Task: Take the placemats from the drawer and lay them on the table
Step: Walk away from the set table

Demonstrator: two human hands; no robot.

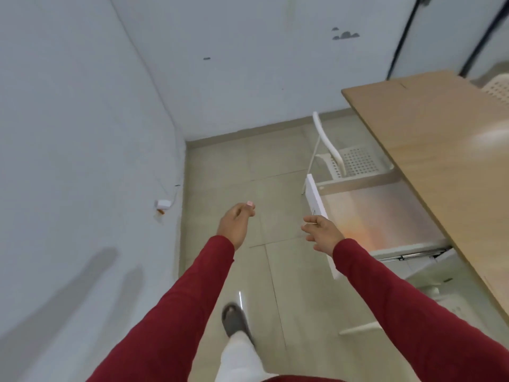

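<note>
While your two arms reach forward in dark red sleeves, neither grip has hold of anything. Your left hand (237, 222) hangs over the tiled floor (261, 172) with its fingers loosely curled and the thumb tip up. Your right hand (322, 231) has its fingers spread and relaxed, just beside the white front panel of the drawer (385, 216), though contact with the panel cannot be made out.

That drawer stands pulled out from under the wooden counter (440, 150) at your right. Its inside shows a pale, shiny bottom with an orange glow near your right hand (the picture is too blurred to tell placemats from the drawer's own floor). Nothing recognisable as a placemat lies on the visible part of the counter.

Beyond the drawer, a white perforated chair (347, 158) stands tucked partly under the counter. One grey slipper (236, 321) steps on the floor below your arms.
</note>
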